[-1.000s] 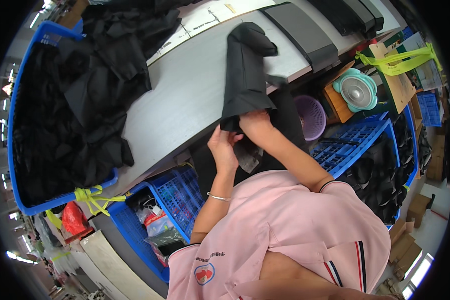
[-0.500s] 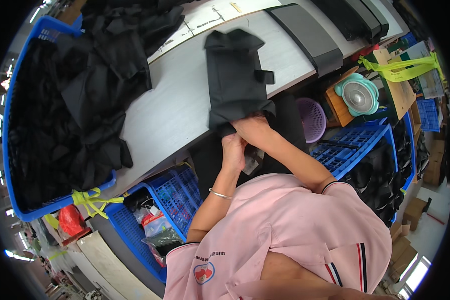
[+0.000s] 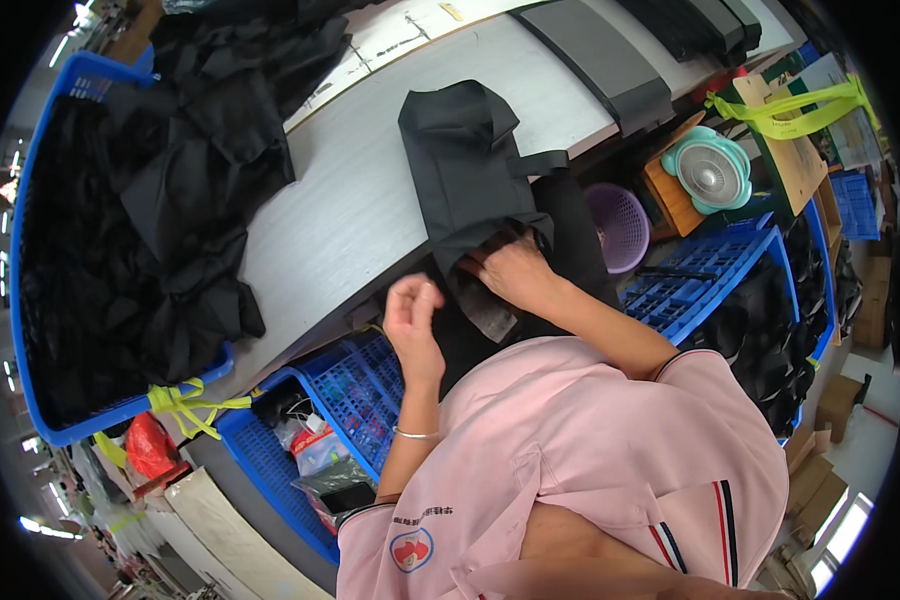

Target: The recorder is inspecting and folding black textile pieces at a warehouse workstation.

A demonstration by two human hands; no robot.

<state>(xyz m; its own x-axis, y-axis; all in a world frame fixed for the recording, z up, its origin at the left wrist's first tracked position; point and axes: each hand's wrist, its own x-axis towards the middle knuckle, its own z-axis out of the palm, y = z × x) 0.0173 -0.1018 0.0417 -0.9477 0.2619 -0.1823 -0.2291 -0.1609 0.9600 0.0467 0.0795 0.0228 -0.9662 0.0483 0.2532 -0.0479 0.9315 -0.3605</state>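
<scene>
A black fabric bag (image 3: 460, 170) lies lengthwise on the pale table, its near end hanging over the edge toward me. A short strap loop (image 3: 542, 163) sticks out from its right side. My right hand (image 3: 518, 270) grips the bag at its near opening, the fingertips partly hidden inside the fabric. Left of the opening and apart from the bag, my left hand (image 3: 413, 312) is raised with its fingers curled in. Whatever those fingers hold, if anything, cannot be made out.
A blue basket (image 3: 40, 400) heaped with black fabric pieces stands at the left. Flat black-grey panels (image 3: 600, 65) lie at the far right of the table (image 3: 320, 200). Right of me are a purple basket (image 3: 620, 228), a turquoise fan (image 3: 708, 172) and a blue crate (image 3: 705, 290).
My left hand has come away from the bag and moved left. My right hand has shifted slightly right and down at the opening, which gapes wider. The strap loop sticks out further.
</scene>
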